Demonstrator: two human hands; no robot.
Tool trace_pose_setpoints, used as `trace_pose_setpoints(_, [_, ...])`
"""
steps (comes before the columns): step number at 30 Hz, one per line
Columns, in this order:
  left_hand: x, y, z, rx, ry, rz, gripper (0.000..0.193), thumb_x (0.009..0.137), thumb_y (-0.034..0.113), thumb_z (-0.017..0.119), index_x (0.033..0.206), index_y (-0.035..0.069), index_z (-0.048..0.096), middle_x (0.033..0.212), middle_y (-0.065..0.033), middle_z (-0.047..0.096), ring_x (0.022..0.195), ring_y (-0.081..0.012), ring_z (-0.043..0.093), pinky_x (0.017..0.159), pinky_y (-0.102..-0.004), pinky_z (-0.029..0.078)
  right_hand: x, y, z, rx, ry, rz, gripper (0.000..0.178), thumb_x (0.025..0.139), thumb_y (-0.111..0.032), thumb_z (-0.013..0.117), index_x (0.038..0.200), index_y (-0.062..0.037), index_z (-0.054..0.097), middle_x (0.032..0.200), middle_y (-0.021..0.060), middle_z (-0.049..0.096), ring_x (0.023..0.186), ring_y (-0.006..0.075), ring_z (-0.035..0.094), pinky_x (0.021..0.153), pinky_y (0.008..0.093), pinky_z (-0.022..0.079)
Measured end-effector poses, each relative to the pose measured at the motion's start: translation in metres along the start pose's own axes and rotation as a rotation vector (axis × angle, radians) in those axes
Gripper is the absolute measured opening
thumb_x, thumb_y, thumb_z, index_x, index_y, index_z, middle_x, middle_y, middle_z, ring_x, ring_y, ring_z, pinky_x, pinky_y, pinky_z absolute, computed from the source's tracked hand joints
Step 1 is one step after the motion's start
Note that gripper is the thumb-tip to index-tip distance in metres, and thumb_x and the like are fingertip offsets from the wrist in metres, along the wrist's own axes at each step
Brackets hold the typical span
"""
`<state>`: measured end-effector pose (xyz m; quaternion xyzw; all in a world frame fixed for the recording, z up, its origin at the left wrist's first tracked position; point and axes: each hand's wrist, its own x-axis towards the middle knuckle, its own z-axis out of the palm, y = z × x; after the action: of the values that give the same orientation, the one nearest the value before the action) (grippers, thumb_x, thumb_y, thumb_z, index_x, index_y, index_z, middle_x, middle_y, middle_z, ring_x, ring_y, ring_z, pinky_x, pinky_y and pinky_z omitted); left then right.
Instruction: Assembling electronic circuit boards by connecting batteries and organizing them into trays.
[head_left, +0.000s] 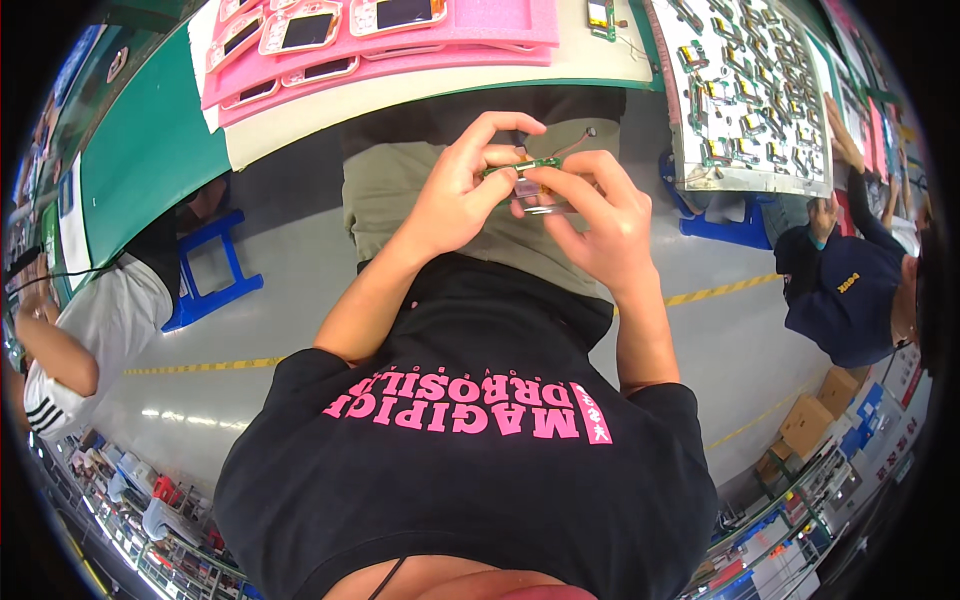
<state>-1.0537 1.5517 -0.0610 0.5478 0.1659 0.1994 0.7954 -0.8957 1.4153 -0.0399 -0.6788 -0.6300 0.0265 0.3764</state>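
Note:
Above my lap, in front of the table edge, both hands hold a small green circuit board [543,163]. A thin reddish wire [575,143] runs up from it to a small dark round part [590,132]. The thumb of my left hand [455,195] presses on the board's left end, its index finger arched above. My right hand [605,215] is closed round the right side, where a flat, shiny-edged piece [545,210] shows under the board. Whether that piece is joined to the board is hidden by my fingers.
Pink foam trays [500,25] with several pink-framed screen units [300,30] are stacked at the far left. A white tray [690,165] of several circuit boards stands at the right, and another board [602,18] lies beside it. Blue stools [215,270] and co-workers [850,290] flank me.

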Motion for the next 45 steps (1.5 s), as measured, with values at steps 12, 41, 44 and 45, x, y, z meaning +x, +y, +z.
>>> trace_pose_setpoints(12, [-0.014, 0.001, -0.012, -0.025, -0.024, -0.018, 0.054, 0.1, -0.004, 0.054, 0.153, 0.004, 0.049, 0.104, -0.0127, 0.076, 0.094, -0.015, 0.067, 0.088, -0.0254, 0.049, -0.017, -0.017, 0.021, 0.477, 0.081, 0.588, 0.031, 0.081, 0.009, 0.08, 0.109, -0.0037, 0.075, 0.088, -0.0005, 0.064, 0.07, 0.0079, 0.059, 0.057, 0.0215, 0.045])
trace_pose_setpoints(41, [0.014, 0.126, -0.143, 0.042, -0.193, -0.339, 0.009, 0.1, 0.006, 0.067, 0.107, 0.001, 0.07, 0.081, -0.0058, 0.068, 0.074, -0.0155, 0.068, 0.067, -0.0236, 0.052, 0.172, -0.052, 0.074, 1.033, -0.223, 0.645, 0.016, 0.102, -0.002, 0.065, 0.113, 0.0036, 0.076, 0.088, 0.0051, 0.069, 0.073, 0.0087, 0.056, 0.067, 0.0219, 0.047])
trace_pose_setpoints(44, [0.03, 0.126, -0.142, 0.036, -0.104, -0.344, 0.007, 0.101, 0.006, 0.066, 0.107, 0.002, 0.068, 0.078, -0.0045, 0.065, 0.07, -0.0136, 0.064, 0.063, -0.0228, 0.05, 0.181, -0.039, 0.062, 0.992, -0.2, 0.667, 0.018, 0.104, -0.004, 0.064, 0.115, 0.0023, 0.075, 0.086, 0.0039, 0.068, 0.073, 0.0083, 0.056, 0.066, 0.0215, 0.045])
trace_pose_setpoints(45, [0.034, 0.126, -0.141, 0.03, -0.061, -0.339, 0.007, 0.101, 0.006, 0.066, 0.106, 0.002, 0.068, 0.077, -0.0038, 0.064, 0.068, -0.0126, 0.062, 0.062, -0.0224, 0.049, 0.182, -0.035, 0.057, 0.964, -0.19, 0.676, 0.019, 0.104, -0.005, 0.063, 0.117, 0.0017, 0.075, 0.085, 0.0034, 0.067, 0.072, 0.0081, 0.056, 0.065, 0.0213, 0.043])
